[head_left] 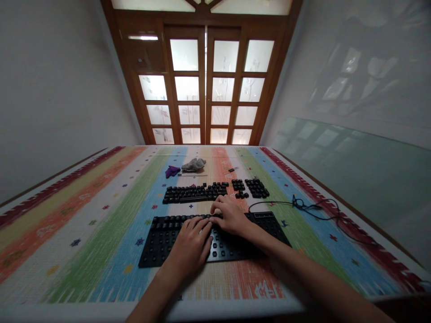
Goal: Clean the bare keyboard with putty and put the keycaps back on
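Note:
A black keyboard (158, 242) lies in front of me; keycaps cover its upper left rows, and bare switch stems show lower down and in the middle. My left hand (192, 237) rests over its middle, fingers stretched forward with the tips at the upper rows. Beside it, my right hand (230, 216) is curled, thumb and fingertips close together at the top row, touching or nearly touching the left fingertips. Whatever lies between the right fingers is hidden. Beyond the keyboard, loose black keycaps (193, 193) are laid out in keyboard order, with a number-pad group (257, 188) at their right.
A grey cloth bundle (194, 165), a purple cloth (172, 171), a thin rod (193, 175) and a small dark tool (231, 170) lie farther back. The keyboard's cable (305, 204) coils at the right. A striped cloth (111, 233) covers the table; wooden doors (206, 89) stand behind.

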`<state>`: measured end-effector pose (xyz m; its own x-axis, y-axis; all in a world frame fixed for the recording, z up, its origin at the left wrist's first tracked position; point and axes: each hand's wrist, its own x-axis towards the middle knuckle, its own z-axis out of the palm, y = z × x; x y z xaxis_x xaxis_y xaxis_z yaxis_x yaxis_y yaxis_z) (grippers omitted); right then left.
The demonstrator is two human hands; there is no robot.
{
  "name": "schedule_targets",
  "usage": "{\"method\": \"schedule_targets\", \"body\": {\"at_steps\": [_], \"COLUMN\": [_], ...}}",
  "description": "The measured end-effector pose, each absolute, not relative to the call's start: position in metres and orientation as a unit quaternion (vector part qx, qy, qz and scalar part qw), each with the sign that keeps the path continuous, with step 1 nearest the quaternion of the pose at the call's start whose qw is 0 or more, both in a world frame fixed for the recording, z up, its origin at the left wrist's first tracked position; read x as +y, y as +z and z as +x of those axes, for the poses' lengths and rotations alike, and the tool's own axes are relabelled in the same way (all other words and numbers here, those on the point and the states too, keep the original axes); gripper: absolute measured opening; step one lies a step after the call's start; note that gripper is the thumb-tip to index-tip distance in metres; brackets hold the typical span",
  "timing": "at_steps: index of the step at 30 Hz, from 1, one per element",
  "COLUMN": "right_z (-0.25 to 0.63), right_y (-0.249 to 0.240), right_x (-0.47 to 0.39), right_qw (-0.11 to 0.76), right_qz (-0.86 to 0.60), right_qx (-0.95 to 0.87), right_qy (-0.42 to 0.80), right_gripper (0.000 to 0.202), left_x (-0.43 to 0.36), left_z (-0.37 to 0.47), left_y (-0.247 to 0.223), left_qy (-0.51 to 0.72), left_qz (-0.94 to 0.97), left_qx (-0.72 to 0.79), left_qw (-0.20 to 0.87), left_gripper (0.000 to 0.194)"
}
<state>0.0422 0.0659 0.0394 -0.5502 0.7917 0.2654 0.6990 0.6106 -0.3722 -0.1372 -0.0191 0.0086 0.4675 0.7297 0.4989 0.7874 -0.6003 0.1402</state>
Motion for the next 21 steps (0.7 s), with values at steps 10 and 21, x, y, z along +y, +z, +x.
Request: {"method": "schedule_targets", "body": {"at_steps": [10, 21], "right_z": [0.045, 0.054], "right_y": [0.031, 0.040], "right_x": [0.075, 0.191], "right_qw": [0.219, 0.206], "right_qz": [-0.389, -0.457], "right_qx": [-0.883, -0.862], "right_qy": [0.146, 0.077], "right_gripper": [0.011, 0.021], "left_x": [-0.024, -0.026], "left_z": [-0.136, -0.136], "left_y": [0.006, 0.006], "left_qy": [-0.279, -0.290], "left_qz": [-0.845, -0.855], "left_qx": [-0.453, -0.431], "left_qw": [0.058, 0.016], "left_gripper": [0.033, 0.030]}}
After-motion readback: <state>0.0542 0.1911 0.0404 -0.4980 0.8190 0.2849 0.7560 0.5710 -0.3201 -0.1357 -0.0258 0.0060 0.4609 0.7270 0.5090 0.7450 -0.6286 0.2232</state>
